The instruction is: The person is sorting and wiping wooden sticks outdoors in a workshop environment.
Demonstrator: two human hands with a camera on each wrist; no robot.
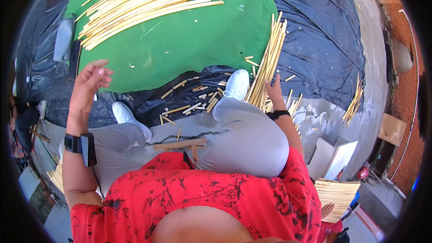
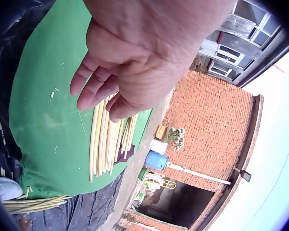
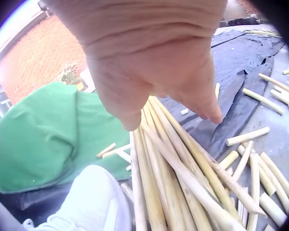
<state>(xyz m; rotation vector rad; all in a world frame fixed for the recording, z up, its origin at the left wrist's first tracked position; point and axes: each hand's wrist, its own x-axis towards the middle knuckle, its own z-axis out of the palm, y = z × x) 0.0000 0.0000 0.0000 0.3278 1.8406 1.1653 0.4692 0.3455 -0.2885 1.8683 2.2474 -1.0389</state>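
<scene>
My right hand (image 1: 274, 91) is at the bundle of long peeled sticks (image 1: 269, 58) lying beside the green cloth. In the right wrist view, thumb and fingers (image 3: 198, 103) are spread to either side of the sticks (image 3: 166, 178), not closed round them. My left hand (image 1: 91, 78) is raised near the cloth's left edge, fingers loosely bent and nothing held. From the left wrist, that hand (image 2: 130, 72) overlaps a row of sticks (image 2: 103, 139) laid out on the green cloth (image 2: 48, 125).
Many pale sticks (image 1: 148, 2) lie side by side on the green cloth (image 1: 180, 45). Short cut pieces (image 1: 211, 103) litter the black sheeting (image 1: 315, 31) around my white shoes (image 1: 236, 85). Another person's hand (image 1: 327, 210) rests by a slatted mat (image 1: 337, 195) at lower right.
</scene>
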